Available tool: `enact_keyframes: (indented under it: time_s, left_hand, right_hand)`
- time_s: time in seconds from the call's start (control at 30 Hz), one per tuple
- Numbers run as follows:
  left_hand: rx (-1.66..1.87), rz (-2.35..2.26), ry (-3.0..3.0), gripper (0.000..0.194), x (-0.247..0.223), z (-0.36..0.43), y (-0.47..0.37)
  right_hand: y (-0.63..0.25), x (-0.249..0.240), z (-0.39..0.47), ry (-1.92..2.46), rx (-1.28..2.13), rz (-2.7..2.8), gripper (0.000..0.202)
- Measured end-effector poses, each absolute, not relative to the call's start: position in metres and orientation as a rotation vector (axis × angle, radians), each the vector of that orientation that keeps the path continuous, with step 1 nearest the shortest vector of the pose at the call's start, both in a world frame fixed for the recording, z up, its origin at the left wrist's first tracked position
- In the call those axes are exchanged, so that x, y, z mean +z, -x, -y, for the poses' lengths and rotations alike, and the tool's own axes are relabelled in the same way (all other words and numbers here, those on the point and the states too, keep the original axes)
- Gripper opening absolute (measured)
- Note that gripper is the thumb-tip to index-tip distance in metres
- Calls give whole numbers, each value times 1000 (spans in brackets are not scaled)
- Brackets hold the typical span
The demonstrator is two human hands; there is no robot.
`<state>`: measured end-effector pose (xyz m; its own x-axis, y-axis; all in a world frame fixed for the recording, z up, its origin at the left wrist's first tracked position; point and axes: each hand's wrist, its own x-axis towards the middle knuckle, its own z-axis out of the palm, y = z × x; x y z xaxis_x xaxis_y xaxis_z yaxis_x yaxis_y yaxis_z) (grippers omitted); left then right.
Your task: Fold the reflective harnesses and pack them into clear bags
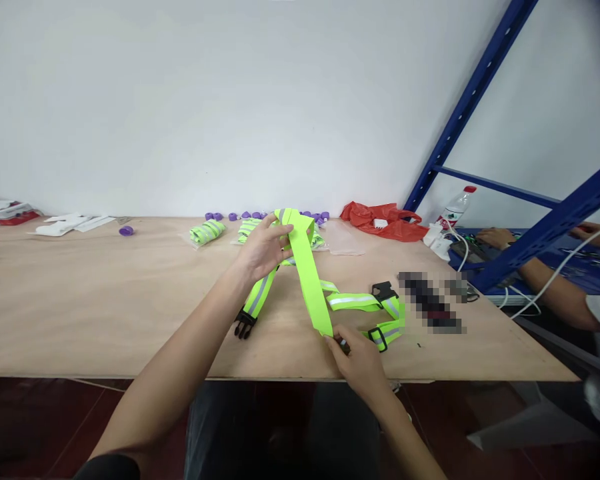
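Note:
A neon yellow-green reflective strap harness (307, 280) with silver stripes is stretched between my two hands. My left hand (266, 248) grips its upper end, raised over the middle of the table. Lower down and nearer me, my right hand (357, 360) pinches the bottom end of the same wide band. A black prong buckle (245, 324) hangs on a strap to the left, below my left hand. On the right, a loop of strap lies on the wood with a black buckle half (384, 291) and a black slider (378, 339). The fingertips of my right hand are partly hidden.
Bagged rolled straps (207, 232) and several purple rolls (233, 217) line the wall. A red plastic bag (385, 222), a bottle (457, 205) and a blue metal frame (460, 107) stand at the right. A co-worker's arm (555, 290) shows beyond the frame. White strips (63, 225) lie far left.

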<state>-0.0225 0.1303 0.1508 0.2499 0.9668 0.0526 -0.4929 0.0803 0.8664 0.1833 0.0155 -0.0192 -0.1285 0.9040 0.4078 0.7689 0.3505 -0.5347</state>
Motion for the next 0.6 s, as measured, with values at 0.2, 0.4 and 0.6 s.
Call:
enact_keyframes:
  time_s: [0.2,0.4,0.6]
  left_hand:
    - [1174,-747,-1002,98,148,-130,23]
    - [979,-876,-1107,87,148,-134,37]
    - [959,-1178,-1423,44,150,-140,36]
  right_hand:
    - [-183,-20,-16,1435,186,1958,27]
    - [-182,-15,-15,1418,227,1965,27]
    - [-177,-4,-11,1372,349,2010,21]
